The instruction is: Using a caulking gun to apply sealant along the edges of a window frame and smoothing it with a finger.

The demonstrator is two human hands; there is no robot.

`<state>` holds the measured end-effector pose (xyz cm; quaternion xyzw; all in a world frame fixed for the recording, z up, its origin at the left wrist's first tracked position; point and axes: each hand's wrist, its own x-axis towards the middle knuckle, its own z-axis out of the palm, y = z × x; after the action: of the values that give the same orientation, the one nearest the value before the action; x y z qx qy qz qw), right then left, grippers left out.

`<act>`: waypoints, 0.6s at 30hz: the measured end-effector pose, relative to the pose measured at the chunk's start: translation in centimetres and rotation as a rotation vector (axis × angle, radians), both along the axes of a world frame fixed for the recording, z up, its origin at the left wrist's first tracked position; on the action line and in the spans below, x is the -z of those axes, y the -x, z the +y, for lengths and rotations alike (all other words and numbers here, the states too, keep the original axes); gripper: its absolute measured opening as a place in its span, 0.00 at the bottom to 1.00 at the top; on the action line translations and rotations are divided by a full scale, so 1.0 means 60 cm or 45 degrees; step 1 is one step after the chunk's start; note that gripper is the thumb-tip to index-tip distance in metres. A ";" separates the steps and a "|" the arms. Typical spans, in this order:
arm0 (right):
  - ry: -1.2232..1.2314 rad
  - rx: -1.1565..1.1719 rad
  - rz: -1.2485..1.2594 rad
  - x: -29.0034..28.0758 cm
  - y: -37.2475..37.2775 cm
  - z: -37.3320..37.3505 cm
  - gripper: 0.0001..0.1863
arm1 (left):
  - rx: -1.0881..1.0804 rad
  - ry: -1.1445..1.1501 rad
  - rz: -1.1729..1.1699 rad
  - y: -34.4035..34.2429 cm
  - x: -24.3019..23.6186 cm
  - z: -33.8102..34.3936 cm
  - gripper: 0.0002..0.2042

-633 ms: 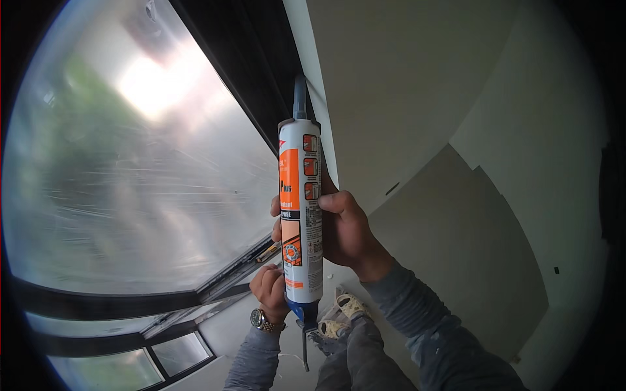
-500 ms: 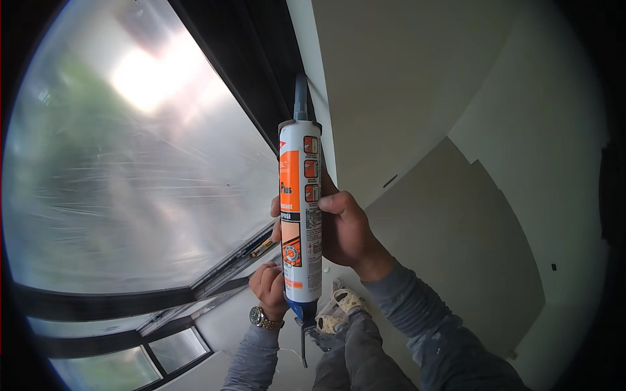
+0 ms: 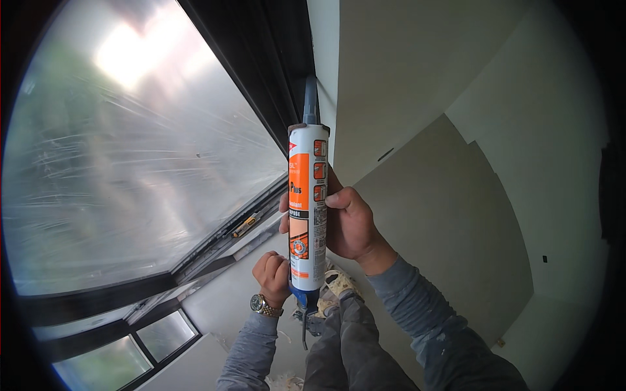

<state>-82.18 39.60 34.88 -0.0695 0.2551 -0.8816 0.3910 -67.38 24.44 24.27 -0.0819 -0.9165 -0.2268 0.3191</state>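
Observation:
A caulking gun with a dark blue rear end [image 3: 304, 300] holds a white and orange sealant cartridge [image 3: 306, 215]. It points away from me, and its grey-blue nozzle [image 3: 311, 101] reaches the corner between the black window frame [image 3: 261, 52] and the pale wall edge. Whether the tip touches is unclear. My right hand [image 3: 353, 221] is wrapped round the cartridge from the right, thumb along its side, fingertips showing on the left. Low on the left, my left hand [image 3: 271, 277] is closed at the gun's rear, its grip partly hidden behind the cartridge.
Plastic film covers the large window pane [image 3: 150, 163] on the left. A small yellow tool [image 3: 245, 225] lies on the sill track. Small lower panes [image 3: 166, 335] sit at the bottom left. Grey wall panels [image 3: 450, 215] rise at the right. My shoes [image 3: 338, 287] are below the gun.
The view has shifted a little, so the gun and both hands sit slightly differently in it. Both hands keep their hold, and the nozzle remains by the frame edge.

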 end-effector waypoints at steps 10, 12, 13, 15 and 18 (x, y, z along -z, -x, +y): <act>-0.120 0.022 -0.062 0.094 0.010 0.017 0.35 | -0.005 -0.044 -0.055 0.012 0.101 0.021 0.10; -0.112 0.012 -0.086 0.096 0.005 0.015 0.35 | -0.024 -0.109 -0.058 0.004 0.098 0.023 0.09; -0.101 0.006 -0.113 0.095 0.001 0.012 0.34 | -0.031 -0.108 -0.048 -0.003 0.091 0.023 0.09; -0.083 -0.001 -0.142 0.118 -0.008 0.011 0.31 | -0.075 -0.163 -0.218 -0.031 0.071 0.031 0.09; -0.267 -0.046 -0.577 0.233 -0.050 0.017 0.28 | -0.159 -0.461 -0.650 -0.120 0.031 0.076 0.15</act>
<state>-79.15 40.60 20.89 0.1663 0.2499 -0.8363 0.4588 -60.21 28.99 22.43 0.0922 -0.9151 -0.3793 0.1014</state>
